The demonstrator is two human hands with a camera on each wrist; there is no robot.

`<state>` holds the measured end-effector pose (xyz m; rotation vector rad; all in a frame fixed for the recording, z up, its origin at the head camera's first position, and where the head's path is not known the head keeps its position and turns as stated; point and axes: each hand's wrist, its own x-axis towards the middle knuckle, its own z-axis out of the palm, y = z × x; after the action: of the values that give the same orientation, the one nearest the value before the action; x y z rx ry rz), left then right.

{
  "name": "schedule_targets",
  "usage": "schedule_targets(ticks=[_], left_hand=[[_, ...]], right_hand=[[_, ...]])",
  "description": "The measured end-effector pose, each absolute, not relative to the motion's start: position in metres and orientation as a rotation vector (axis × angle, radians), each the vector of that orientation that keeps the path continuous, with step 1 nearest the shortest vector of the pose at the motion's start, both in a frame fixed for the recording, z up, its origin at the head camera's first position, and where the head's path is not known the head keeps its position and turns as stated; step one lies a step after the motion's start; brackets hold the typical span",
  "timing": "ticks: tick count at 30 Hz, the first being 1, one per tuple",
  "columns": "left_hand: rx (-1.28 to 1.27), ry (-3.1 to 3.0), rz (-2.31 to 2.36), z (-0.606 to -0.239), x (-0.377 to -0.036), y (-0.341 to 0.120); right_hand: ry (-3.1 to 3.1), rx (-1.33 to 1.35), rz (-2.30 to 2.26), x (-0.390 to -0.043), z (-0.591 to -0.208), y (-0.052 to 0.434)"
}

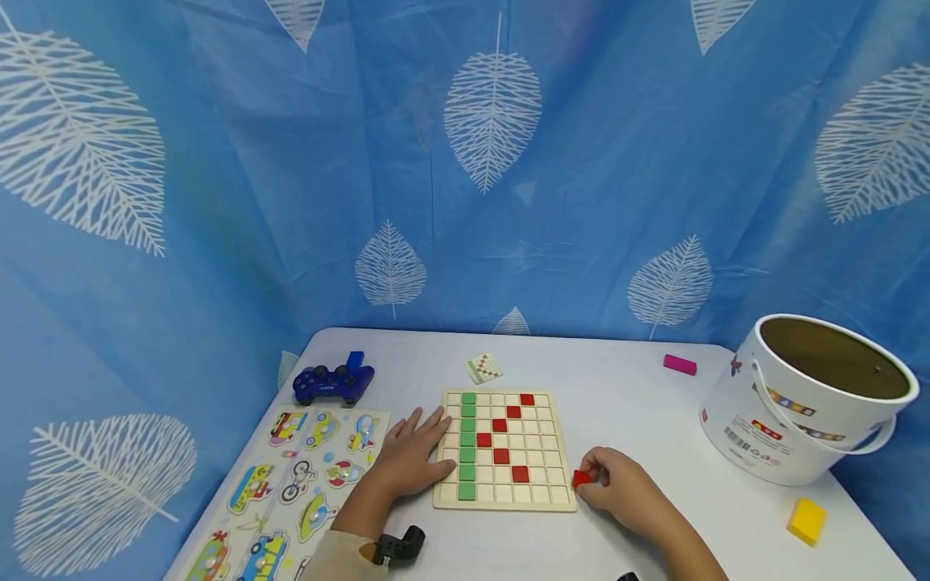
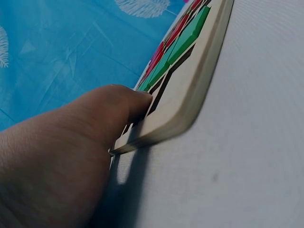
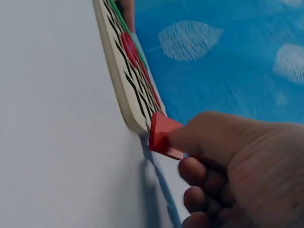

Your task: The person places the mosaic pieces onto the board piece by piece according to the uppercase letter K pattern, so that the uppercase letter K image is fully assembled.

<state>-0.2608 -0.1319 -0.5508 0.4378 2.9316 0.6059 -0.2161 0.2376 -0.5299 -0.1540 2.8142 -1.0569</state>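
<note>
A blue game controller [image 1: 333, 384] is lying near the table's [image 1: 625, 403] far left corner, with a vehicle picture puzzle [image 1: 291, 484] lying just in front of it along the left edge. A small pattern card [image 1: 483, 368] is sitting toward the back. A pink block [image 1: 679, 365] is resting far right, near a white bucket [image 1: 799, 403] standing open. A yellow block [image 1: 806, 520] is lying in front of the bucket. A blue leaf-print curtain [image 1: 218, 202] is hanging behind.

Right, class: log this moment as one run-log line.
left hand: flat on grid board left edge | right hand: pinches red tile by board's lower right corner | board: green column, red diagonals
</note>
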Motion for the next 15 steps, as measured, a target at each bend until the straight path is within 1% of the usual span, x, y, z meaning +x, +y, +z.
schedule_targets(ticks=[6,15], left_hand=[[0.441,2.928,0.619,-0.552,-0.26,-0.132],[0.439,2.931,0.621,-0.551,-0.26,-0.131]], right_hand=[[2.79,-0.306,-1.012,-0.212,-0.527,0.221],[2.748,-0.407,-0.961,-0.212,-0.53,0.232]])
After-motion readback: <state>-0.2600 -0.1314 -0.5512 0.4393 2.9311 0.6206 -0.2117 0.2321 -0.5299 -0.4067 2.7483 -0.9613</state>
